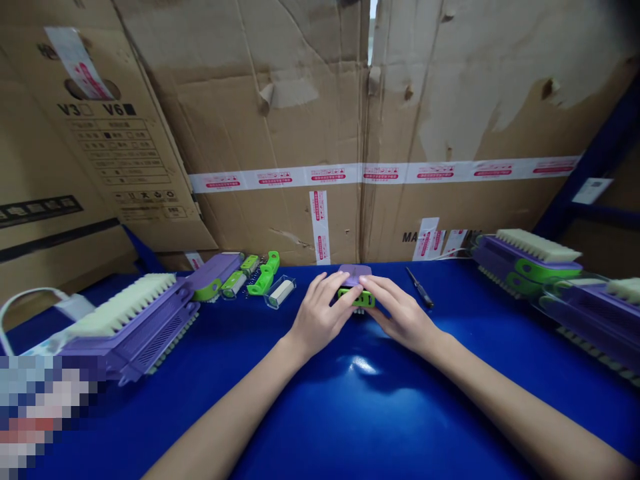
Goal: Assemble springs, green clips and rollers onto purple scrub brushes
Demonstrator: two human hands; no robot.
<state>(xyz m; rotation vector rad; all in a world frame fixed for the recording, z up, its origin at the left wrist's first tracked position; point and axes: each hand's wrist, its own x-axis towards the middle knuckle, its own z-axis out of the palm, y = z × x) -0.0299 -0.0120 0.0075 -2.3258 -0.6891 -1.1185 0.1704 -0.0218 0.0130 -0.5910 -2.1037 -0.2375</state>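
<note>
At centre, toward the far side of the blue tabletop [360, 407]: a purple part [356, 270] with a green end piece [369, 300] facing the camera, pale bristles just visible beneath. Held between both hands. Left hand [317, 317] curled round from the left, fingertips on the purple top, one finger across the green front. Right hand [403, 317] closed in from the opposite side, fingertips on the upper corner, thumb low by the green end. Partly hidden by fingers.

Just right of the right hand: a dark screwdriver [421, 288], lying aslant. Just left of the left hand: a clear case [281, 293] with a whitish block inside. Beyond it, bright green clips [263, 283], scattered tiny metal bits, two small green-ended blocks [233, 284], then a purple piece [215, 273] with a green end.

Farther left: stacked purple brushes [145, 333], cream bristles up and down; beside them a white plug [75, 307] on a white cable. Far right: another purple stack [505, 260] with green ends, and a purple brush [590, 308] partly under clear plastic.

Behind everything: a cardboard wall [280, 120], crossed by red-printed white tape [300, 175]. At left, a box panel [113, 143] marked V3 and V6.
</note>
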